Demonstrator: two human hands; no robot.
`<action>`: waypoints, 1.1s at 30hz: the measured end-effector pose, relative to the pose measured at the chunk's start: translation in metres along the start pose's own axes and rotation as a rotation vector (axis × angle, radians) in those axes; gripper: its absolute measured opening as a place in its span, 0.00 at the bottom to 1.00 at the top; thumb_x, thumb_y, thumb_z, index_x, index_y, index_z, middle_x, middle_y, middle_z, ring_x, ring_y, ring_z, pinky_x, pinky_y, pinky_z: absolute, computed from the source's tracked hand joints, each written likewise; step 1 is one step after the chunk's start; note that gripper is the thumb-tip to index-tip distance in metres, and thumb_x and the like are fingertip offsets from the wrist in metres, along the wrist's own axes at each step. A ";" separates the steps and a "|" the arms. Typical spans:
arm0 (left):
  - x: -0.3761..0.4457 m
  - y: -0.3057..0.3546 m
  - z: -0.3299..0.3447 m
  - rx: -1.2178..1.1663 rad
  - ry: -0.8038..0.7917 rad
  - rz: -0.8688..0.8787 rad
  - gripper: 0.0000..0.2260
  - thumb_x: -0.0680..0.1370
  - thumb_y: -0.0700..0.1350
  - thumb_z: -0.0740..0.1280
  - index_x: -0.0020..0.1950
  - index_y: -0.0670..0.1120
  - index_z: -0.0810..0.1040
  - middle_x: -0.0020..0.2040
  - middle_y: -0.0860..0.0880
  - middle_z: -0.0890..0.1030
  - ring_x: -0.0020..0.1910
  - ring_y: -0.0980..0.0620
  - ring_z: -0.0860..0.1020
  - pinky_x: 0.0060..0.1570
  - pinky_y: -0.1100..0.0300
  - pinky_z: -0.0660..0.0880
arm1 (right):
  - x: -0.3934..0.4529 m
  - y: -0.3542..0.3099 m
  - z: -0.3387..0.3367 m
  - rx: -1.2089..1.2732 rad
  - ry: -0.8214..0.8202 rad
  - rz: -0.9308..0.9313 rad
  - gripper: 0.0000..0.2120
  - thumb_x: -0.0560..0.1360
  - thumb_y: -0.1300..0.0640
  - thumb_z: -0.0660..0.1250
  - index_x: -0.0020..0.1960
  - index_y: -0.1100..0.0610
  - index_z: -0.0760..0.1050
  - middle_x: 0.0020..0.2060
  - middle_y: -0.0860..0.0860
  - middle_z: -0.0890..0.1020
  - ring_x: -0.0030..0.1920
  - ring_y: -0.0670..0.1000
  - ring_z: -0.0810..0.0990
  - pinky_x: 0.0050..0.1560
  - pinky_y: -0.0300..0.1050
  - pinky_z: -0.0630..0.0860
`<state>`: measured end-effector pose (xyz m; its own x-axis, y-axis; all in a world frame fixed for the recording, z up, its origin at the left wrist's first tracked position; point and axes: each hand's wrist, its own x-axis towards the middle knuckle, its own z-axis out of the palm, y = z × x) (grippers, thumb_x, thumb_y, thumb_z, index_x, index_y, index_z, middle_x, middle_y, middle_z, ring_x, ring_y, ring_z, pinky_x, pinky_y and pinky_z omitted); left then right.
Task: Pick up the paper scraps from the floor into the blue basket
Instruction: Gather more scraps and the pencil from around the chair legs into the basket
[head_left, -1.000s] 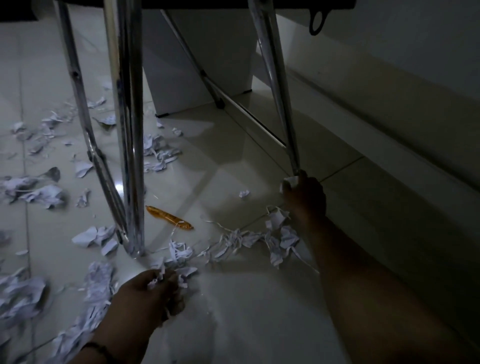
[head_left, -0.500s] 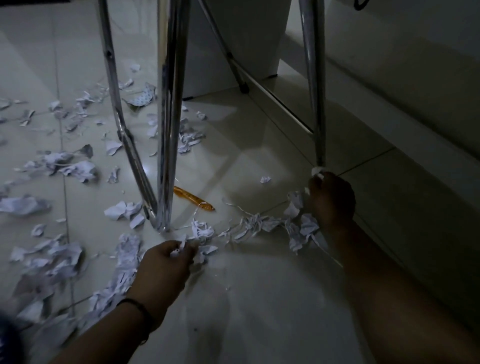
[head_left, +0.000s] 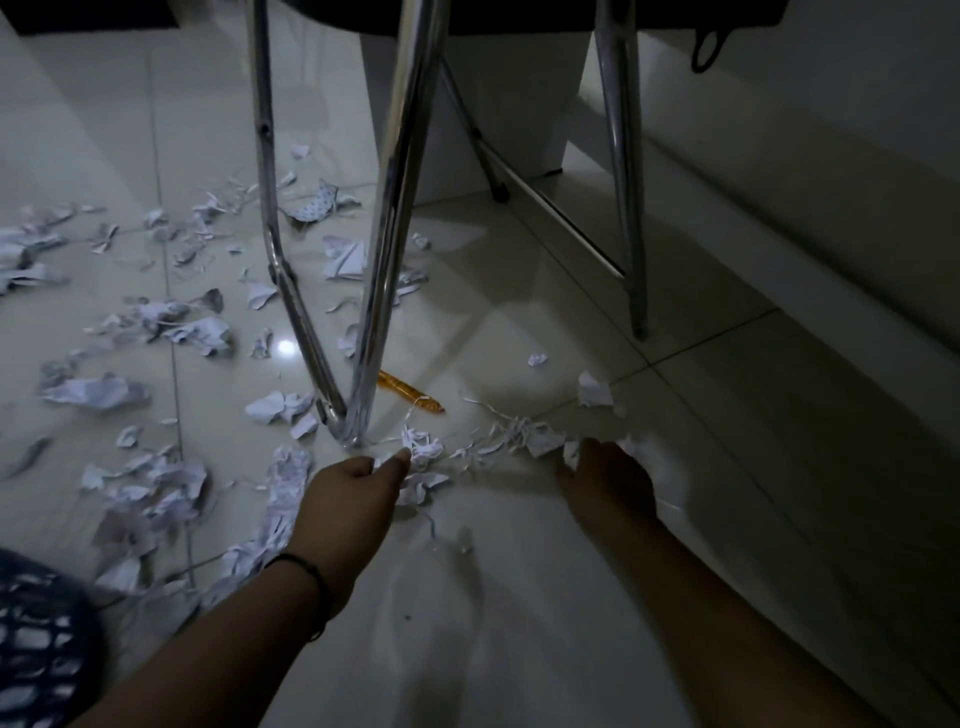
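Observation:
White paper scraps (head_left: 498, 439) lie in a loose line on the pale tiled floor between my hands. My left hand (head_left: 353, 499) pinches a small clump of scraps at its fingertips, just in front of the chair's near feet. My right hand (head_left: 608, 483) rests palm down on scraps at the right end of the line, its fingers curled over them. More scraps (head_left: 150, 483) are scattered across the floor to the left. The dark blue mesh basket (head_left: 36, 644) shows at the bottom left corner, beside my left forearm.
Chrome chair legs (head_left: 374, 312) stand right behind my left hand, another leg (head_left: 631, 218) at the right with a low crossbar. An orange pen (head_left: 410, 397) lies past the scraps. A white wall base (head_left: 810, 291) runs along the right. A white cabinet (head_left: 498, 104) stands behind.
My right hand has pulled back from the right chair leg toward me, sweeping scraps along. My left hand stays at the clump near the chair feet. The basket has come into view.

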<state>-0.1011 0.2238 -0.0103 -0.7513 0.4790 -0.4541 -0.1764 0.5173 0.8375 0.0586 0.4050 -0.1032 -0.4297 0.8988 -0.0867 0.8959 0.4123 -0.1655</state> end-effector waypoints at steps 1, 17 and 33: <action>-0.003 0.000 -0.004 -0.003 0.004 -0.001 0.19 0.75 0.51 0.67 0.27 0.46 0.68 0.22 0.51 0.68 0.23 0.52 0.63 0.26 0.62 0.58 | 0.000 -0.002 -0.005 0.007 -0.043 0.002 0.17 0.76 0.46 0.59 0.56 0.56 0.75 0.54 0.56 0.80 0.55 0.56 0.78 0.51 0.45 0.73; -0.064 0.110 -0.113 0.328 0.073 0.466 0.22 0.75 0.54 0.64 0.26 0.42 0.68 0.24 0.46 0.70 0.26 0.49 0.69 0.25 0.62 0.63 | -0.079 -0.161 -0.252 0.216 -0.224 -0.356 0.16 0.62 0.44 0.70 0.28 0.57 0.76 0.21 0.49 0.77 0.23 0.47 0.76 0.22 0.36 0.65; -0.103 0.110 -0.405 0.153 -0.128 0.349 0.06 0.67 0.48 0.65 0.32 0.48 0.77 0.26 0.50 0.72 0.24 0.54 0.63 0.28 0.60 0.57 | -0.197 -0.421 -0.295 0.548 -0.632 -0.910 0.12 0.68 0.48 0.68 0.40 0.58 0.78 0.28 0.54 0.79 0.28 0.51 0.75 0.27 0.41 0.70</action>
<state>-0.3007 -0.0560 0.2521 -0.6626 0.7237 -0.1928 0.1793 0.4033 0.8973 -0.2005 0.0987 0.2735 -0.9870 0.0247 -0.1588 0.1421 0.5962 -0.7902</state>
